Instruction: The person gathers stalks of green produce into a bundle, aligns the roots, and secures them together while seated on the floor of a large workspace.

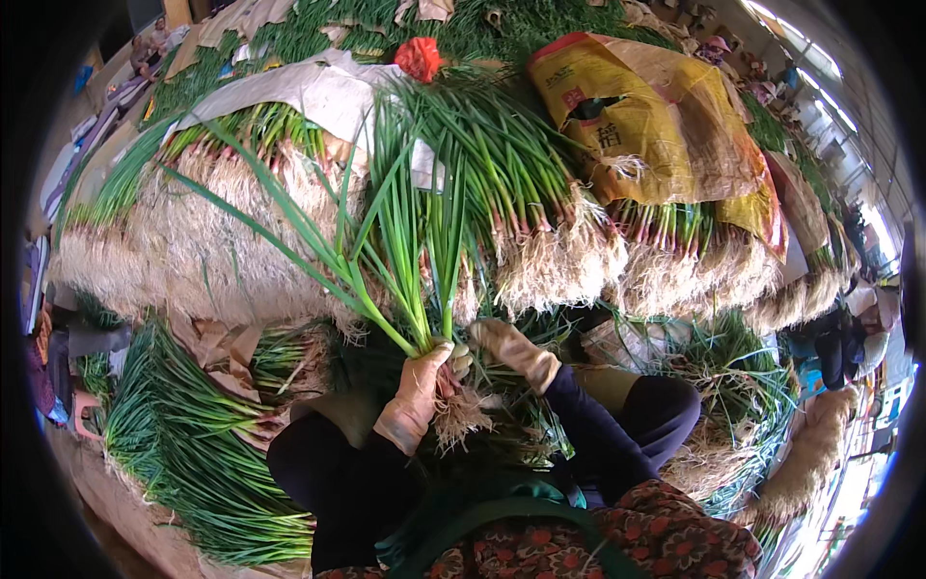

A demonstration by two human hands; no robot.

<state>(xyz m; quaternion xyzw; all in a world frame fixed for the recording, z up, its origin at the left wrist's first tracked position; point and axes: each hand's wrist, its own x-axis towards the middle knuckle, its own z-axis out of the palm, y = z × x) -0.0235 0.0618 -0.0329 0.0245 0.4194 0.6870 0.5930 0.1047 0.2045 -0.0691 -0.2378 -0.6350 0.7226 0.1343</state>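
Observation:
My left hand [421,380], in a pale work glove, grips a small bunch of green onions [405,297] near the base of the stems. Their long leaves fan up and leftward, and the pale roots [457,420] hang below my fist. My right hand [512,349], gloved as well, is just right of the bunch with its fingers curled. Whether anything is pinched in its fingertips cannot be made out. Behind both hands rises a pile of green onions [506,166], its hairy roots [561,264] facing me.
A white sheet [304,94] and a yellow woven sack [622,116] partly cover the pile. A red plastic bag [417,59] lies on top. More green onions [210,434] lie at my left, and loose leaves and roots [731,376] at my right. Other people are at the far edges.

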